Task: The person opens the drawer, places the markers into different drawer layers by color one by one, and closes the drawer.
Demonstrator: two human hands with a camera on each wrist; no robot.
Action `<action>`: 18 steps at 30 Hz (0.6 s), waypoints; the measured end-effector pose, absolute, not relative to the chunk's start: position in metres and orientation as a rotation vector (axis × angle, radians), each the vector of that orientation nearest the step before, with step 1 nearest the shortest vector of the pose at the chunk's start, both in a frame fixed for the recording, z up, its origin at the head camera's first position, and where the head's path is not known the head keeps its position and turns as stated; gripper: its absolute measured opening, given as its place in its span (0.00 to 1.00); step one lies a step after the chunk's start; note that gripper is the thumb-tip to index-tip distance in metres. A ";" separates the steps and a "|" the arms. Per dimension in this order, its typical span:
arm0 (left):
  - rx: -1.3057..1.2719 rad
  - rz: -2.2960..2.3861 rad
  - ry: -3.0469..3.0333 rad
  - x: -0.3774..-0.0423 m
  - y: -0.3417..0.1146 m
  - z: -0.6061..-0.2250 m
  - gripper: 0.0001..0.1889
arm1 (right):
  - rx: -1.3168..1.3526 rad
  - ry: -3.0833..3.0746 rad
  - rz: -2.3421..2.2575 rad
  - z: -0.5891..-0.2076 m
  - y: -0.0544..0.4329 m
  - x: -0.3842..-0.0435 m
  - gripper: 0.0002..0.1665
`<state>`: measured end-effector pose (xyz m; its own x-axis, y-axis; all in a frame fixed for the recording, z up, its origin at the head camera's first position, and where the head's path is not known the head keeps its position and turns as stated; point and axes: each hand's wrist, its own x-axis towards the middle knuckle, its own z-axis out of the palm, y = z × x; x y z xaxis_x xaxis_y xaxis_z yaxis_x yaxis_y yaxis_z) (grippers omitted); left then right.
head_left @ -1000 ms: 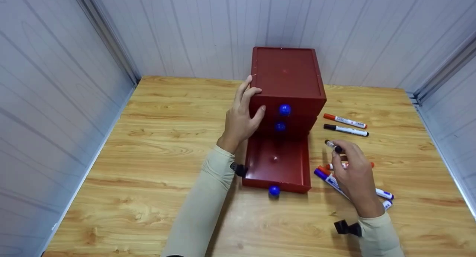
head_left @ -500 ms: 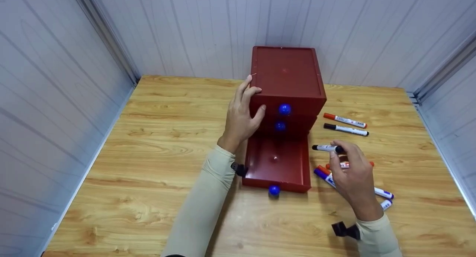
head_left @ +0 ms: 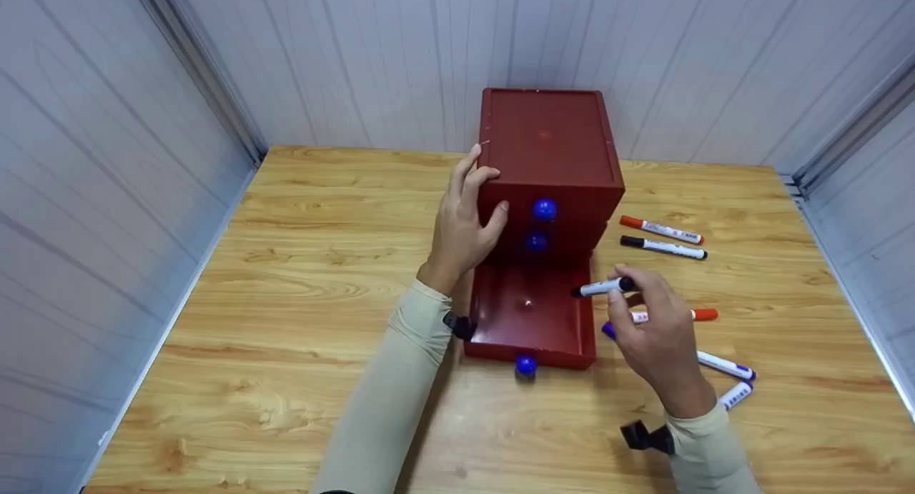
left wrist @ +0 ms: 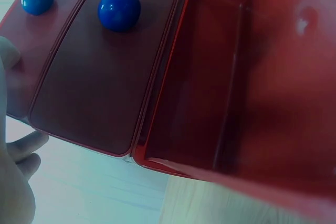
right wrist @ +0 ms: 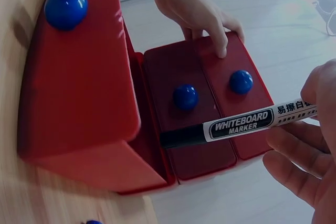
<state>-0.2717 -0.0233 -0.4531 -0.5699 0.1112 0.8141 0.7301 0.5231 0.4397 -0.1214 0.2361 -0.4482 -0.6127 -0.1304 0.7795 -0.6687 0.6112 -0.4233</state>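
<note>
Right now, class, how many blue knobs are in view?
3: one knob on the top drawer, another knob on the middle drawer, third knob on the open bottom drawer. None seems hidden.

Drawer cabinet [head_left: 545, 138]: plain deep maroon red
Open drawer [head_left: 532, 329] at the cabinet's base: glossy dark red
Knobs [head_left: 545, 209] on the cabinet's front: bright shiny blue
Whiteboard marker [head_left: 602, 288] nearest the cabinet: white barrel, black ends, white lettering on a black panel
Red-capped marker [head_left: 670, 232] right of the cabinet: white barrel, red end
Black-capped marker [head_left: 672, 249] right of the cabinet: white barrel, black end
Orange-red-ended marker [head_left: 704, 314] right of the cabinet: white barrel, red print
Blue-ended markers [head_left: 725, 366] off the cabinet's front right: white barrels
Bench [head_left: 322, 265] under the cabinet: honey yellow, brown wood grain
Walls [head_left: 386, 65] around the cabinet: bluish white, grey streaks
Sleeves [head_left: 389, 387] in front of the cabinet: plain beige
</note>
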 end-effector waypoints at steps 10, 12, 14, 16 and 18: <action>-0.659 -1.032 -2.005 -0.272 -0.024 -0.453 0.22 | 0.679 -2.174 0.970 -0.452 0.224 -0.127 0.20; -0.656 -1.030 -2.005 -0.272 -0.024 -0.452 0.22 | 0.684 -2.173 0.983 -0.454 0.222 -0.128 0.20; -0.654 -1.029 -2.004 -0.272 -0.023 -0.452 0.22 | 0.688 -2.170 0.997 -0.456 0.220 -0.129 0.20; -0.656 -1.033 -2.000 -0.272 -0.023 -0.452 0.22 | 0.696 -2.162 0.993 -0.458 0.217 -0.130 0.20; -0.659 -1.038 -1.993 -0.272 -0.022 -0.452 0.22 | 0.702 -2.157 0.980 -0.460 0.213 -0.131 0.20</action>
<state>-0.2720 -0.0220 -0.4516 -0.5625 0.0885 0.8221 0.7244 0.5320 0.4385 -0.1306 0.2130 -0.4597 -0.6397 -0.1956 0.7434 -0.6885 0.5758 -0.4409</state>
